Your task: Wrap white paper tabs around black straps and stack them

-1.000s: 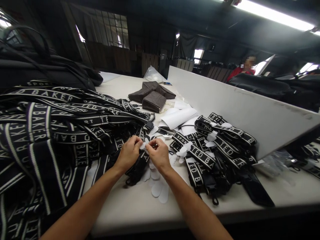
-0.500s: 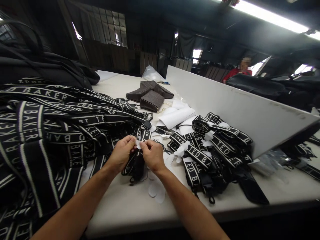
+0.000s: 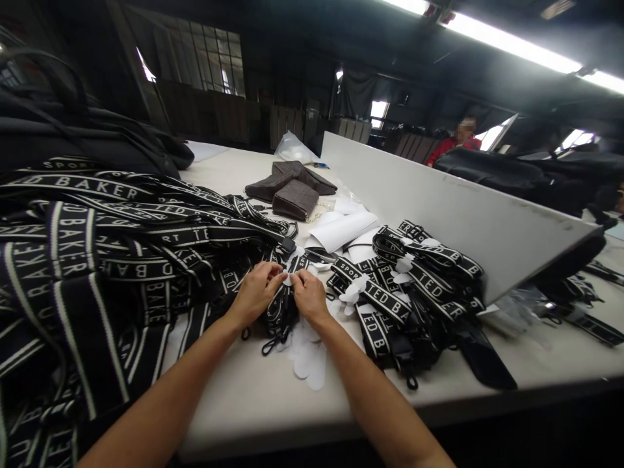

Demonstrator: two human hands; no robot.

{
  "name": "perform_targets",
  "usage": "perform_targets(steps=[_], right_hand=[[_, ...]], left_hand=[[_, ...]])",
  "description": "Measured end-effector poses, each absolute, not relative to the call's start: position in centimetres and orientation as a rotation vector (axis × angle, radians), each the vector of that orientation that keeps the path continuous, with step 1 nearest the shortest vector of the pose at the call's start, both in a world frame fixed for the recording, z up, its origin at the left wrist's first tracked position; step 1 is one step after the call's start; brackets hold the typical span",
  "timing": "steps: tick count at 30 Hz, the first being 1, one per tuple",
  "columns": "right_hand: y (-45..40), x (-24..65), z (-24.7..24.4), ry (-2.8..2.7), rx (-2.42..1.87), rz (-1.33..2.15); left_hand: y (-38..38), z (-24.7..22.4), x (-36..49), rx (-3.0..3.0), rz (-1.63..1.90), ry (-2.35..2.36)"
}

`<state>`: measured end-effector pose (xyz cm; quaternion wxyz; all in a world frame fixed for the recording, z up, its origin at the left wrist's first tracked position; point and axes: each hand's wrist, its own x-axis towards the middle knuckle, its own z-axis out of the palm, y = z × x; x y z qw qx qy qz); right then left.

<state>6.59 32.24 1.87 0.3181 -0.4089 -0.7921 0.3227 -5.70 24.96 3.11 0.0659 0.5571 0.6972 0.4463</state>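
Note:
Both hands meet over a coiled black-and-white lettered strap (image 3: 279, 313) at the middle of the table. My left hand (image 3: 259, 290) pinches one side of a small white paper piece (image 3: 286, 278) that sits against the strap. On its other side, my right hand (image 3: 308, 296) is closed with thumb and fingertips on the same paper. A black snap hook (image 3: 273, 346) hangs from the coil's near end. Several loose rounded white paper pieces (image 3: 309, 367) lie on the table just right of the coil. Fingers partly cover the paper and the strap's upper end.
Long lettered straps (image 3: 107, 221) heap up on the left. Coiled straps with white paper bands (image 3: 414, 292) pile on the right, before a white board (image 3: 439, 201). Farther back lie brown quilted pouches (image 3: 295, 195) and white sheets (image 3: 346, 229). Beyond the board is a person in red (image 3: 451, 146).
Both hands and the coiled strap have shifted slightly right, and the coil's hook now shows more. The white paper stays between the fingertips. The camera view has turned a little.

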Motion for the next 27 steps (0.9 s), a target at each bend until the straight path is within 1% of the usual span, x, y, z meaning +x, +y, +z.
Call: perform_targets(steps=[6, 12, 16, 22, 27], right_hand=[[33.0, 6.6, 1.4, -2.055, -0.872, 0.940], [32.6, 6.8, 1.9, -2.048, -0.670, 1.021], [32.3, 6.8, 2.2, -2.046, -0.653, 1.018], [31.9, 6.1, 2.7, -2.055, -0.689, 0.981], [31.8, 5.9, 3.1, -2.048, -0.732, 0.964]], left_hand=[[25.1, 3.5, -6.5, 1.744, 1.190, 2.108], [24.4, 3.6, -6.2, 1.703, 1.192, 2.041], [23.9, 3.7, -5.8, 1.650, 1.327, 2.009], [22.8, 4.8, -5.3, 1.411, 1.691, 1.971], [23.0, 5.0, -5.1, 1.196, 1.814, 1.762]])
